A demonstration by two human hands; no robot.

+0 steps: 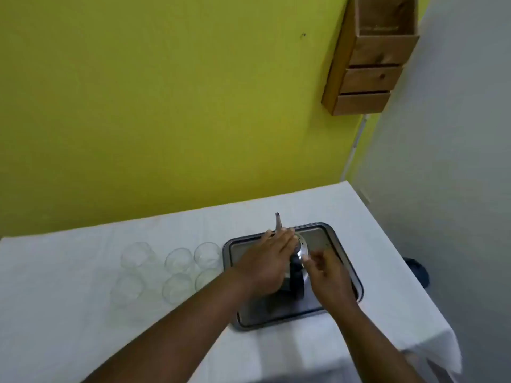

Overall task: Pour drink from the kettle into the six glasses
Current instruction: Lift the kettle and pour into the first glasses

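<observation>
A shiny metal kettle (302, 246) with a black handle (295, 275) stands on a grey metal tray (322, 234), its thin spout (277, 221) pointing away from me. My left hand (269, 261) lies over the kettle's top and left side, fingers stretched toward the spout, hiding most of the body. My right hand (327, 272) hovers beside the handle with its fingers apart and slightly curled; contact with the kettle is unclear. Several clear glasses (179, 259) stand in two rows on the cloth left of the tray. They look empty.
A white cloth covers the table (83, 313), which ends just right of the tray. A yellow wall runs behind it. A wooden drawer box (370, 64) hangs on the wall at upper right. A dark object (418, 272) lies on the floor to the right.
</observation>
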